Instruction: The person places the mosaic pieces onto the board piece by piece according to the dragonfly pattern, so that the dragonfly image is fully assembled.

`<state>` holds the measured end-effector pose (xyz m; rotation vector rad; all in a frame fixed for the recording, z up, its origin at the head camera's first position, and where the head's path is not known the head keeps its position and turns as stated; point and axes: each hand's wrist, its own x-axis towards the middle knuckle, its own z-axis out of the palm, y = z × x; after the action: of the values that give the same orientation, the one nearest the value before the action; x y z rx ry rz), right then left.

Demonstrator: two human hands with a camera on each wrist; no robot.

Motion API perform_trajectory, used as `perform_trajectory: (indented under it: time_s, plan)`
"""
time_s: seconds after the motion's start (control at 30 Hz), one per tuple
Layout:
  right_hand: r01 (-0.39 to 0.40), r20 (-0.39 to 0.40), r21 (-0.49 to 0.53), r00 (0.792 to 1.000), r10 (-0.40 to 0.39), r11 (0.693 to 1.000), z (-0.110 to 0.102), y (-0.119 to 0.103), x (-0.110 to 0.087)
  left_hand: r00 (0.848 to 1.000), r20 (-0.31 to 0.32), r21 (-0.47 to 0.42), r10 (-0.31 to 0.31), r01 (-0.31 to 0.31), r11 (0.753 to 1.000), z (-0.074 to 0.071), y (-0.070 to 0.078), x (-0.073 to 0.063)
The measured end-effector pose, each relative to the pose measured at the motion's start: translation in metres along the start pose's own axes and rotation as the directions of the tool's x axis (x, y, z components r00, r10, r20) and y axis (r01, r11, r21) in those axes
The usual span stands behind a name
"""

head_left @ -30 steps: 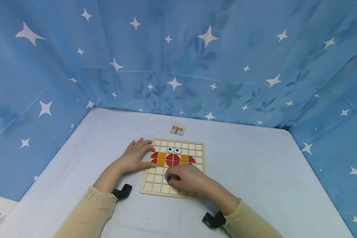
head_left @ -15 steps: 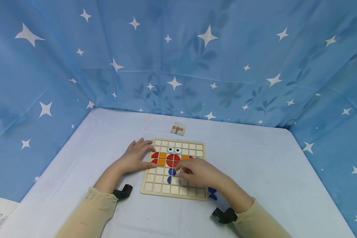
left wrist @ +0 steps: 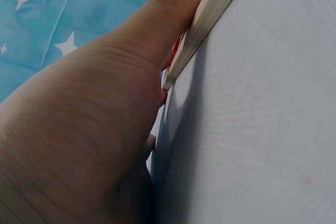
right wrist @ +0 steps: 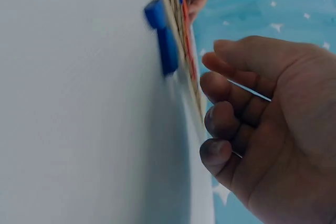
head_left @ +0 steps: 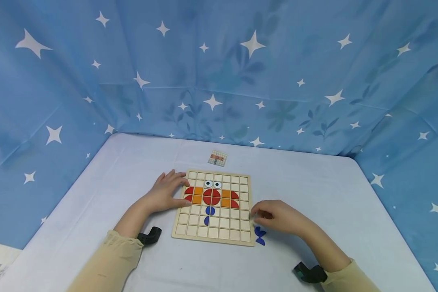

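Observation:
A wooden grid board (head_left: pixel 224 234) lies on the table with red, orange, blue and eye pieces in its squares. My left hand (head_left: pixel 166 191) rests at its left edge, thumb and fingertips touching the rim; the left wrist view shows the thumb (left wrist: pixel 152 30) along that edge. Beyond the right edge my right hand (head_left: pixel 277 217) hovers with loosely curled fingers and nothing in them. Just below it, loose blue pieces (head_left: pixel 260 232) lie on the cloth. Blue rounded pieces (head_left: pixel 210 211) sit in the board under the red circle (head_left: pixel 211 197).
A small pattern card (head_left: pixel 217 158) lies behind the board, printed with a similar figure. White cloth (head_left: pixel 314 190) covers the table. A blue star-patterned curtain (head_left: pixel 219 73) encloses the back and sides. Black bands with camera mounts (head_left: pixel 309 273) are on both wrists.
My right hand has let go of a blue piece in the lower squares and moved right, off the board, uncovering the blue pieces there. The left hand has stayed put.

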<state>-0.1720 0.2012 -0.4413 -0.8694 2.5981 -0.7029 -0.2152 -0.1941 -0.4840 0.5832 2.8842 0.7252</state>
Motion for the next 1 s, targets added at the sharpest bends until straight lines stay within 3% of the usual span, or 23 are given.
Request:
perform_trajectory:
  time_s: [0.17, 0.33, 0.5, 0.7, 0.83, 1.0]
  plan:
    - [0.011, 0.046, 0.002, 0.999, -0.011, 1.000, 0.003, 0.015, -0.013, 1.000, -0.006, -0.001, 0.004, -0.004, 1.000, 0.001, -0.001, 0.000]
    - [0.074, 0.096, -0.013, 0.993, -0.072, 0.997, 0.004, 0.020, -0.018, 1.000, -0.006, 0.001, 0.004, -0.004, 1.000, 0.001, -0.001, 0.000]
    - [0.127, 0.096, -0.026, 0.988, -0.124, 0.992, 0.009, 0.023, -0.018, 1.000, -0.007, 0.001, 0.007, -0.007, 1.000, 0.001, -0.001, 0.000]
    - [0.105, 0.024, -0.080, 0.994, -0.103, 0.991, 0.012, 0.024, -0.016, 1.000, -0.008, 0.003, 0.006, -0.005, 1.000, 0.002, -0.002, 0.000]
    - [0.030, -0.066, -0.128, 0.997, -0.038, 0.991, 0.012, 0.027, -0.016, 1.000, -0.010, 0.007, 0.007, -0.007, 1.000, 0.002, -0.002, 0.000]
    - [-0.079, -0.174, -0.175, 0.984, 0.048, 0.981, 0.012, 0.030, -0.014, 1.000, -0.010, 0.011, 0.006, -0.006, 1.000, 0.001, -0.001, 0.000]
